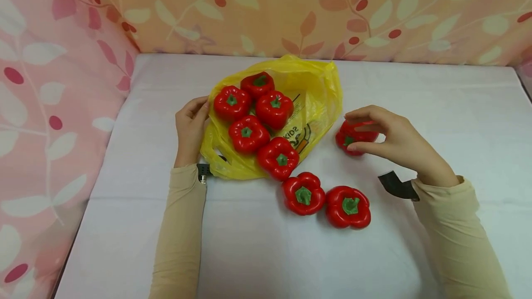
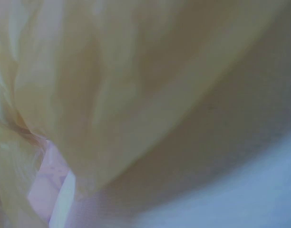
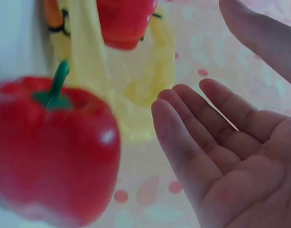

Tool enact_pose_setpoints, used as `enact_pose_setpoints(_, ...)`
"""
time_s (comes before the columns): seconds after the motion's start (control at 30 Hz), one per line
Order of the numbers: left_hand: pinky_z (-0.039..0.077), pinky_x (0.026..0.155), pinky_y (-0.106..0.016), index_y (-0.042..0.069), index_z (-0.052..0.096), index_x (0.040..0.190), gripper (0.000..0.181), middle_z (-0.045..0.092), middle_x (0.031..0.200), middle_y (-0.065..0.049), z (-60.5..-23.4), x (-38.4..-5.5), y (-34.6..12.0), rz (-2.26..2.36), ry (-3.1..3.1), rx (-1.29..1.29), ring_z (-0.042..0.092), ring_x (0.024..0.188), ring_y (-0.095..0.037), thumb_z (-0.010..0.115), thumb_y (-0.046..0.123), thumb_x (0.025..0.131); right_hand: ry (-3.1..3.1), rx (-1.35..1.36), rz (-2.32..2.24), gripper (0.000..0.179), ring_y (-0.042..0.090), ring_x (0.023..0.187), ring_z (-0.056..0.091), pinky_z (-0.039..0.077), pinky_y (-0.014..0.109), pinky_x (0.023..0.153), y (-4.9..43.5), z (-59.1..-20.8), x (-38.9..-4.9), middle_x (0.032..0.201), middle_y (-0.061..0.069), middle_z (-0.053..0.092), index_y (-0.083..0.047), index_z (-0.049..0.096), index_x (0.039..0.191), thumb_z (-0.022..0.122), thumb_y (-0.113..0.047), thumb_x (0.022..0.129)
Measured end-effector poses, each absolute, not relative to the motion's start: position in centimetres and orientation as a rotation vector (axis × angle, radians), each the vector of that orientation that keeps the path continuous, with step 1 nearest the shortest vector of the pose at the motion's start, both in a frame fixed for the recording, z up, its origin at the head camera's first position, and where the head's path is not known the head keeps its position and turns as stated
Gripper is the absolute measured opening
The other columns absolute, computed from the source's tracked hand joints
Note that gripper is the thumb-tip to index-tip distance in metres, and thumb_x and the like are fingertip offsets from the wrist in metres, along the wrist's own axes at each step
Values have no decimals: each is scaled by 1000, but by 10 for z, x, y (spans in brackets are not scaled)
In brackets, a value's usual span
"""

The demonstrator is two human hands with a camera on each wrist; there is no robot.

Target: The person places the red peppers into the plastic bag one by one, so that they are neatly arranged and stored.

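In the head view, a yellow plastic bag [image 1: 320, 100] lies spread with its inside showing. Several red bell peppers [image 1: 249, 134] with green stems rest in it, one of them at its lower edge. At the bag's left rim my left hand [image 1: 192, 123] pinches the plastic, with some fingertips hidden; the left wrist view is filled by blurred yellow plastic [image 2: 121, 85]. My right hand [image 1: 392, 140] hovers right of the bag over another bell pepper [image 1: 346, 140], partly covering it. Seen from the right wrist, the fingers [image 3: 202, 137] are extended, apart from a nearby pepper [image 3: 55, 152].
Two more bell peppers, one [image 1: 303, 194] and its neighbour [image 1: 348, 206], sit side by side in front of the bag. A white cloth [image 1: 249, 243] covers the table. Leaf-patterned fabric [image 1: 249, 13] stands behind it and along the left side.
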State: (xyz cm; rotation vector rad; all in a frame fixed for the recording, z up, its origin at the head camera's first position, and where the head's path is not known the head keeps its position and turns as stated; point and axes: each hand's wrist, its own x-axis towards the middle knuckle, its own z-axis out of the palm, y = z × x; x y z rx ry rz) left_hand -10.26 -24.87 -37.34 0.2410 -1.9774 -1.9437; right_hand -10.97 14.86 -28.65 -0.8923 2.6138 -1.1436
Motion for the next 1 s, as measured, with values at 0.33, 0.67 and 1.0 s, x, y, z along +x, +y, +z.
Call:
enact_pose_setpoints(0.33,53,82,-22,-1,69,107,21,66,102,-8,-374,-102,-249,-1965,-1955,243,60,93,-20,60,13,93,2743,-817,-1192,54,-2,99,54,41,4,84,167,-298,-111,115,7,61,-4,58,120,80,0,72)
enact_pose_setpoints(0.67,53,83,-23,-3,67,108,24,66,102,-8,-375,-103,-248,-1937,-1984,229,61,92,-19,59,14,94,2744,-523,-1156,50,32,108,55,36,0,79,177,-306,-113,122,11,57,-6,56,124,77,-13,80)
enact_pose_setpoints(1.0,53,82,-23,-1,69,106,20,66,99,-6,-375,-103,-249,-1958,-1961,241,59,93,-20,60,12,93,2748,-457,-1159,49,9,104,54,38,1,81,186,-309,-111,123,8,57,-8,56,125,76,-12,80)
